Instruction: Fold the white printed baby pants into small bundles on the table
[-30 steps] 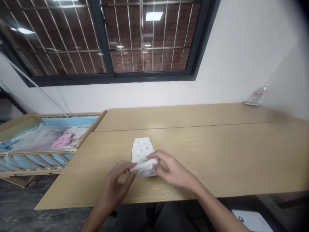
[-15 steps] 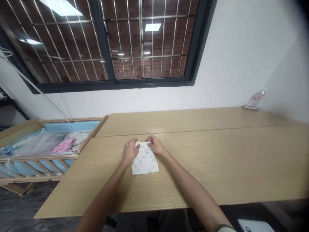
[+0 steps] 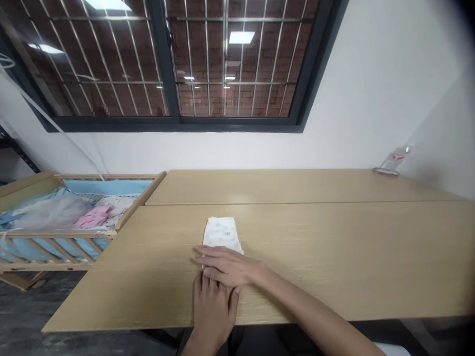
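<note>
A folded white cloth [image 3: 222, 231] with a small print lies flat on the wooden table. Across its near edge rests my right hand [image 3: 226, 264], fingers stretched out to the left and covering the lower part of the cloth. My left hand [image 3: 213, 304] lies closer to me, palm down with its fingers pointing forward. Its fingertips reach the right hand and the near edge of the cloth; whether they touch the cloth is hidden.
The light wooden table [image 3: 334, 257] runs wide, with a seam near the back. A clear bottle [image 3: 396, 158] stands in the back right corner. At the left is a wooden crib [image 3: 143, 202] holding bedding and a pink cloth [image 3: 94, 216]. A barred window is above.
Both hands have left the cloth's far corners and come towards me. The right hand now lies flat across the near edge, the left just below it. The cloth has hardly moved.
</note>
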A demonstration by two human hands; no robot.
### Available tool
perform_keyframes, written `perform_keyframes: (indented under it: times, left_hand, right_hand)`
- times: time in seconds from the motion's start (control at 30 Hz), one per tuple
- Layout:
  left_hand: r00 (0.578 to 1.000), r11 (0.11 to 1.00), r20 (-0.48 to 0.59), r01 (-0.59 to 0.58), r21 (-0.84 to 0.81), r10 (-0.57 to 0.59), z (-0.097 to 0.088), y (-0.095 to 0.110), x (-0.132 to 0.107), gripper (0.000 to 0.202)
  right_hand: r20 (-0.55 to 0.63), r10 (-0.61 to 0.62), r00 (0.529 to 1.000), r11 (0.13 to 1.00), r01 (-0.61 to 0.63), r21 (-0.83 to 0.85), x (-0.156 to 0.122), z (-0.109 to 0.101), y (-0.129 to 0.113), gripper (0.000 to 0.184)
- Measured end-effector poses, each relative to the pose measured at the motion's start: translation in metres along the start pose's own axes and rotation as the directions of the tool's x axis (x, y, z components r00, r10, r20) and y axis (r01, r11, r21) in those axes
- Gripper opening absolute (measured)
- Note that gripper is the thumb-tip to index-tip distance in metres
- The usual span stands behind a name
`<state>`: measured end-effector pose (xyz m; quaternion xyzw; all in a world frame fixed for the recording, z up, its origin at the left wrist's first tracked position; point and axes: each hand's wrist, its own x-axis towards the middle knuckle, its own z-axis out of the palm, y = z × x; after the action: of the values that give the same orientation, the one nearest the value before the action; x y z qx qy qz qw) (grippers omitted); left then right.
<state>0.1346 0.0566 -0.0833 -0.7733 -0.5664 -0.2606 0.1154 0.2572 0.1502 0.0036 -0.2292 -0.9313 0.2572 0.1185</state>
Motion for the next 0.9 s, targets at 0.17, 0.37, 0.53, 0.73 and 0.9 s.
perform_keyframes:
  times: [0.17, 0.37, 0.53, 0.73, 0.9]
  left_hand:
    - [1.0, 1.0, 0.029, -0.007, -0.006, 0.007, 0.006, -0.006, 0.0, 0.05]
    - [0.999, 1.0, 0.035, 0.025, -0.012, -0.024, 0.003, -0.006, 0.003, 0.057]
    - [0.999, 1.0, 0.026, -0.027, -0.003, 0.027, 0.007, -0.009, -0.001, 0.061]
    - [0.997, 0.998, 0.052, -0.06, -0.032, 0.062, 0.001, -0.029, 0.017, 0.04]
    - [0.944, 0.941, 0.136, -0.273, -0.198, 0.302, -0.005, -0.087, 0.053, 0.024]
  right_hand:
    - [0.094, 0.116, 0.989, 0.993, -0.114, -0.023, 0.002, 0.011, 0.026, 0.052]
    - [0.02, 0.212, 0.977, 0.97, -0.207, -0.13, 0.017, -0.004, 0.073, 0.057]
    - [-0.084, 0.243, 0.966, 0.954, -0.253, -0.159, 0.023, -0.019, 0.101, 0.06]
    - [-0.257, 0.214, 0.942, 0.964, -0.247, -0.103, 0.018, -0.01, 0.11, 0.058]
    - [-0.554, 0.19, 0.81, 0.981, -0.184, 0.068, 0.011, -0.008, 0.111, 0.038]
